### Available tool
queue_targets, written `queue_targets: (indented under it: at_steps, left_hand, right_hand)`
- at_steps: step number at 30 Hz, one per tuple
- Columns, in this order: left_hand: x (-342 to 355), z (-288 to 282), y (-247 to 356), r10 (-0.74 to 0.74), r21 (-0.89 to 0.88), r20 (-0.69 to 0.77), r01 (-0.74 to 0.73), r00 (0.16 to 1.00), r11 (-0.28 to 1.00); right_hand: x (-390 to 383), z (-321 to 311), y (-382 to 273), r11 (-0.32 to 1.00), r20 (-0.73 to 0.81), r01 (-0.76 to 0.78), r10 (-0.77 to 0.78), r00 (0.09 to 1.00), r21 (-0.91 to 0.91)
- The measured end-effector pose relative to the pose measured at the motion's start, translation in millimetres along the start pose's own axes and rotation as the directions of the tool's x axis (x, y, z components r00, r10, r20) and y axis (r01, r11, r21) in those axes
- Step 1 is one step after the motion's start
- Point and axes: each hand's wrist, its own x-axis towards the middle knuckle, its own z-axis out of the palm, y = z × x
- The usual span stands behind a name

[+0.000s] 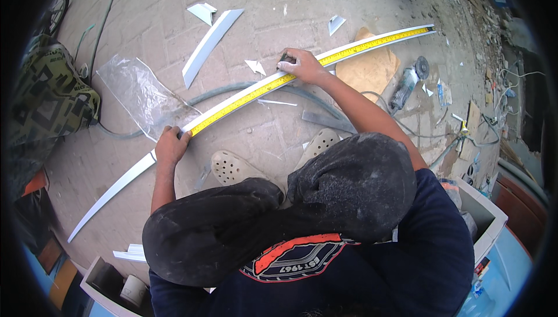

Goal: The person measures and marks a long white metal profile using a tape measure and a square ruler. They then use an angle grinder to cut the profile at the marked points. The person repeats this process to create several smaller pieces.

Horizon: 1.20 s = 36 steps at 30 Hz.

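1. While the person squats with bent knees, the paved ground (pixel 145 20) spreads under all the work, dusty and with white scraps on it.
2. Across this ground lies the long white strip (pixel 131 174), in front of the person's feet; it runs from lower left to upper right and passes by both hands.
3. A grey-green hose (pixel 212 92) crosses beneath the strip in a curve.
4. The yellow measuring tape (pixel 261 90) is stretched along the strip, from the left hand (pixel 171 145) to near the strip's far right end.
5. A clear plastic bag (pixel 136 90) lies flat, just beyond the left hand.
6. A brown sheet (pixel 369 75) lies partly under the strip, to the right of the right hand (pixel 301 66).
7. An angle grinder (pixel 406 87) rests on its side near this sheet, its disc pointing away from the person.
8. A pale cut piece (pixel 210 46) lies well apart from the grinder, to the left beyond the right hand.
9. About the hands: the left one has its thumb and fingers clamped on the tape at its left end, against the strip. The right one sits over tape and strip with bent fingers; whether they are clamped, I cannot tell.
10. Smallest, a white scrap (pixel 256 67) lies near the right hand.
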Motion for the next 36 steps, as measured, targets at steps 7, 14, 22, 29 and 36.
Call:
queue_targets:
  at_steps: [7,14,22,29,36]
  left_hand:
    - [1.1,0.4,0.3,0.018,0.022,0.006,-0.018,1.0,1.0]
    - [3.2,1.8,-1.2,0.027,0.025,0.008,-0.027,1.0,0.999]
    - [0.6,3.7,-2.4,0.022,0.016,-0.001,-0.022,1.0,1.0]
    - [0.8,3.1,-0.5,0.029,0.021,-0.006,-0.029,1.0,0.999]
    - [-1.1,3.1,-0.1,0.024,0.034,-0.013,-0.023,1.0,0.999]
  right_hand:
    - [-4.9,-29.1,17.8,0.999,-0.036,-0.025,0.026,0.999,0.03]
    - [-8.5,-21.8,22.2,1.0,-0.026,0.006,-0.006,1.0,0.014]
    - [-15.7,-16.5,17.9,0.998,-0.03,-0.003,0.001,1.0,-0.064]
    - [-18.1,-17.3,16.0,0.994,0.012,-0.105,0.106,0.994,-0.02]
    - [-20.9,-20.4,7.9,0.992,0.027,-0.123,0.123,0.992,-0.003]
